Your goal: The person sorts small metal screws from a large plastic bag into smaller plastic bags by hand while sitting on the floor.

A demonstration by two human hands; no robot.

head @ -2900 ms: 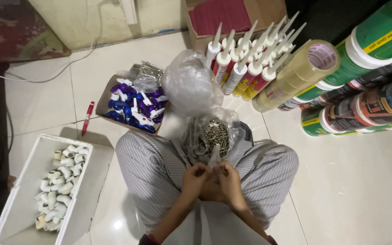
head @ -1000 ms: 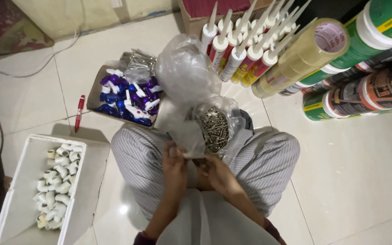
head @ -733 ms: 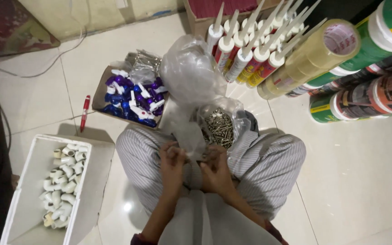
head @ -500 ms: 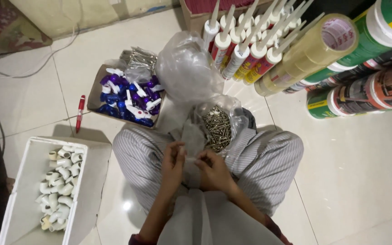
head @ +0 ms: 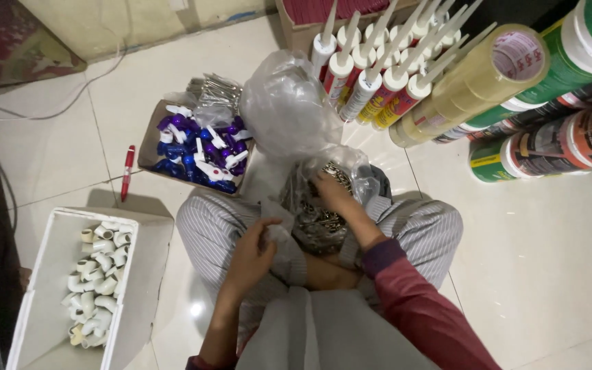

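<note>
Reaching right hand [head: 331, 192] into screw bag [head: 316, 218]; left hand [head: 255, 250] beside.

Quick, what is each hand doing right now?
Left hand: closed on a small clear plastic bag.
Right hand: reaching into the bag of screws; whether it grips any cannot be told.

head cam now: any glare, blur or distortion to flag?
Head view: ceiling light glares off the glossy floor tiles beside the striped trousers; right hand, reaching into the bag of screws, is slightly motion-blurred; left hand pinching a small clear bag is sharper; wide-angle lens fans out the sealant cartridges and tape rolls.
</note>
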